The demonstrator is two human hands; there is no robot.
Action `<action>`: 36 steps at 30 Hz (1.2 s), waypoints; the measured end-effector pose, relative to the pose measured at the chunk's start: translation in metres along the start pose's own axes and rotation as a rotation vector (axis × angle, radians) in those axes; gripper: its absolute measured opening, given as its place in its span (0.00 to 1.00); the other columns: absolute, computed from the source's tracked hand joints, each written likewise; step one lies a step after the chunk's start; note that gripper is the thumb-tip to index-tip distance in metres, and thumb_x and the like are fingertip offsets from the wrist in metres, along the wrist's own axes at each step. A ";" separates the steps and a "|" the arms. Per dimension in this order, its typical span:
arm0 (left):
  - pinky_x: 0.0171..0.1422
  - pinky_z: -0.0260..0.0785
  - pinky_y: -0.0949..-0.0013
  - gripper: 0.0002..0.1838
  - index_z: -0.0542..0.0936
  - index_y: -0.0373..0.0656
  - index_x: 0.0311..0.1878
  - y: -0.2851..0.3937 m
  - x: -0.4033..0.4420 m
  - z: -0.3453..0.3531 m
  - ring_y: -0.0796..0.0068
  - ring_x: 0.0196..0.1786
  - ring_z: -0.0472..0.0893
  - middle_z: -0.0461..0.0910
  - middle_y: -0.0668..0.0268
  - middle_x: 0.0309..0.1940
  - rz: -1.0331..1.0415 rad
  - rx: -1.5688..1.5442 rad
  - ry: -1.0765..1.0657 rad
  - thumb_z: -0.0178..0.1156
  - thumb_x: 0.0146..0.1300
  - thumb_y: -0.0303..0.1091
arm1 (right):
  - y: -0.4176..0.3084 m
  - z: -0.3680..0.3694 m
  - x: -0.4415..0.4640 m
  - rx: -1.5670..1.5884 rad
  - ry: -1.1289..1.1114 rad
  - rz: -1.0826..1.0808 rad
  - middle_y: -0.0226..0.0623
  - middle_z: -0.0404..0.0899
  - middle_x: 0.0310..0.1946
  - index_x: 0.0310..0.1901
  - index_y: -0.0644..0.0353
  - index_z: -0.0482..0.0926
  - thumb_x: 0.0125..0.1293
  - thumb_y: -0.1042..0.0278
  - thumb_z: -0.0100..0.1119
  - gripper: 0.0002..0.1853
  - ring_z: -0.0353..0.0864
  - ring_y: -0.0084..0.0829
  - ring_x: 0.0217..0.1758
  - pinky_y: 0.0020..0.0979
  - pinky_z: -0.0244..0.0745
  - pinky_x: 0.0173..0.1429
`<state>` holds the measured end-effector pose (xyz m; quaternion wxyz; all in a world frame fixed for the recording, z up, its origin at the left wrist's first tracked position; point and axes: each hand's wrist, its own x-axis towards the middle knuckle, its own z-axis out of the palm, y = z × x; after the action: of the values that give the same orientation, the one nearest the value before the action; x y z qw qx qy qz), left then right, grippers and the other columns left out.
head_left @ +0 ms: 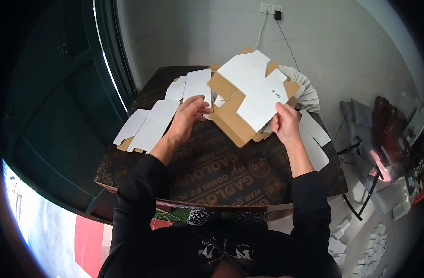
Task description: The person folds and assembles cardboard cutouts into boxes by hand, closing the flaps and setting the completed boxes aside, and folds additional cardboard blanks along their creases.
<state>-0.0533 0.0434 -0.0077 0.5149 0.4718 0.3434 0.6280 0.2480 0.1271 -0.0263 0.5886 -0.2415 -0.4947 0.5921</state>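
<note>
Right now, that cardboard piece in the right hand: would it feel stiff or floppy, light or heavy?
The cardboard piece is probably fairly stiff, since its broad white panels look nearly flat though the right hand grips only one edge. It's likely light: it looks thin for its width. The brown lower flap may bend easily, being narrow.

From the head, our single view faces forward and down — near the left hand (pixel 188 116) and right hand (pixel 285 123) — with the wall (pixel 193 37) at twelve o'clock, the wearer's black top (pixel 188 250) at six.
</note>
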 end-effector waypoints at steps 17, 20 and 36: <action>0.43 0.82 0.63 0.20 0.75 0.33 0.58 -0.041 -0.032 0.023 0.62 0.38 0.85 0.83 0.55 0.41 -0.135 -0.323 -0.201 0.64 0.69 0.33 | 0.023 0.043 -0.032 -0.014 0.191 0.041 0.37 0.82 0.39 0.46 0.66 0.77 0.77 0.60 0.52 0.14 0.77 0.19 0.32 0.21 0.73 0.35; 0.42 0.84 0.61 0.16 0.76 0.30 0.56 -0.033 -0.037 0.031 0.59 0.35 0.86 0.84 0.52 0.39 -0.087 -0.393 -0.262 0.62 0.70 0.30 | 0.027 0.042 -0.033 0.023 0.165 0.097 0.36 0.80 0.40 0.47 0.65 0.76 0.77 0.59 0.51 0.15 0.75 0.20 0.36 0.22 0.72 0.38; 0.77 0.64 0.54 0.28 0.84 0.44 0.57 0.026 -0.108 0.050 0.58 0.66 0.78 0.83 0.64 0.58 0.543 0.918 -0.641 0.57 0.51 0.14 | -0.116 -0.007 -0.093 -0.285 0.313 -0.485 0.43 0.81 0.45 0.52 0.69 0.77 0.72 0.72 0.49 0.13 0.78 0.28 0.45 0.28 0.73 0.51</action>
<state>-0.0121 -0.0698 0.0061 0.1590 0.8807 0.2743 0.3519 0.3252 0.0214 0.0445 0.7417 -0.2847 -0.5194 0.3148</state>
